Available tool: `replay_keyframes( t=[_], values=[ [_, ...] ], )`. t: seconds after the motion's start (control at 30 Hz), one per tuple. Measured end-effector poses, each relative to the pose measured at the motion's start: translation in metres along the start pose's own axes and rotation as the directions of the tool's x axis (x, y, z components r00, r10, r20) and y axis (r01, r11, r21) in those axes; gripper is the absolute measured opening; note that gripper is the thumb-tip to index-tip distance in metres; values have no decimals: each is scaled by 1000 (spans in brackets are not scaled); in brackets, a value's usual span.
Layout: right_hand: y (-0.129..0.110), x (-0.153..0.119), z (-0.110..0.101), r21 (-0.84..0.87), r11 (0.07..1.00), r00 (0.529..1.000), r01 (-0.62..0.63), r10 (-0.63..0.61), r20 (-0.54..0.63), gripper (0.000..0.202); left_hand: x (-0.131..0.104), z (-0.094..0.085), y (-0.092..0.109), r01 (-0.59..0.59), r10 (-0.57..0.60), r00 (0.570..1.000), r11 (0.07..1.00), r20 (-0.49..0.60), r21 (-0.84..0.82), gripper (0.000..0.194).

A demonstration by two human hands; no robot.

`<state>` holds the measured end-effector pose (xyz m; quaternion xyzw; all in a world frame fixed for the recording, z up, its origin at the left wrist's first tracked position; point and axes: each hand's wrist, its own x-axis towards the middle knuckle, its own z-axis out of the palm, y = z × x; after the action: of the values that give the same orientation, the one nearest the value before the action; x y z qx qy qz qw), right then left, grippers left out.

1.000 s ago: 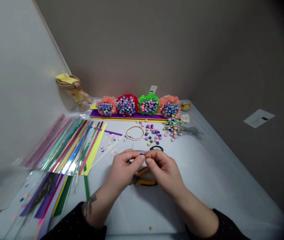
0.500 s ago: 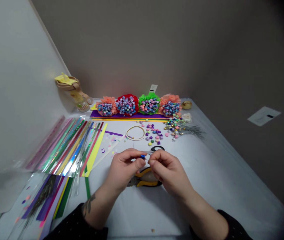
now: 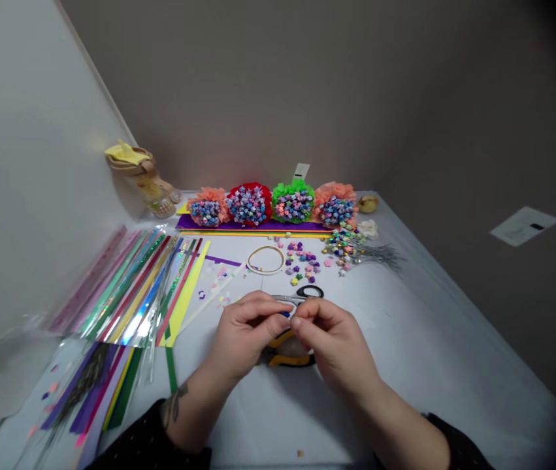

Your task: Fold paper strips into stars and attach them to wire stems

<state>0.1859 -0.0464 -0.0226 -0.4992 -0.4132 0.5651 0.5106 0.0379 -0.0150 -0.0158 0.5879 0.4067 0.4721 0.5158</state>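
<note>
My left hand and my right hand meet fingertip to fingertip over the middle of the table. A small blue piece shows between the left thumb and fingers, mostly hidden. The right thumb and forefinger are pinched right beside it; what they grip is too small to tell. Just beyond the fingers lie scissors with black handles. Beneath the hands are pliers with yellow and black handles, partly covered.
Paper strips spread over the left side. Behind are a ring, small folded stars, wire stems and star bouquets in coloured wrapping. A clear cup stands at the back left.
The fingertips have drawn closer together, and less of the blue piece shows. More of the scissors is now visible, while the pliers' jaws are more covered.
</note>
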Motion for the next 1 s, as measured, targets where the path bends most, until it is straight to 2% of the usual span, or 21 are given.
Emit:
replay_keyframes(
  t=[0.23,0.37,0.47,0.6,0.73,0.9,1.0],
  values=[
    [5,-3,-1,43,999,1000,7,-7,-7,20,0,3,1,-38,38,999,999,-23,11,7],
    [5,-4,-1,11,999,999,49,-49,-21,17,0,5,1,14,-14,1000,1000,-10,17,10],
    [1,-3,0,-107,986,990,125,-131,-56,14,-2,7,0,89,-89,996,996,-1,-23,14],
    [-7,-5,2,-367,885,930,286,-349,-117,13,-5,9,-2,210,-219,976,954,-19,-215,30],
    [-9,-9,3,-546,724,838,422,-541,-71,15,-9,10,-5,228,-248,968,937,-42,-264,34],
    [-8,-9,4,-610,603,767,514,-642,12,14,-12,10,-5,278,-293,956,932,-30,-233,27],
    [-9,-9,4,-598,618,779,511,-627,18,14,-13,10,-2,304,-320,946,927,-40,-221,23]
  ],
)
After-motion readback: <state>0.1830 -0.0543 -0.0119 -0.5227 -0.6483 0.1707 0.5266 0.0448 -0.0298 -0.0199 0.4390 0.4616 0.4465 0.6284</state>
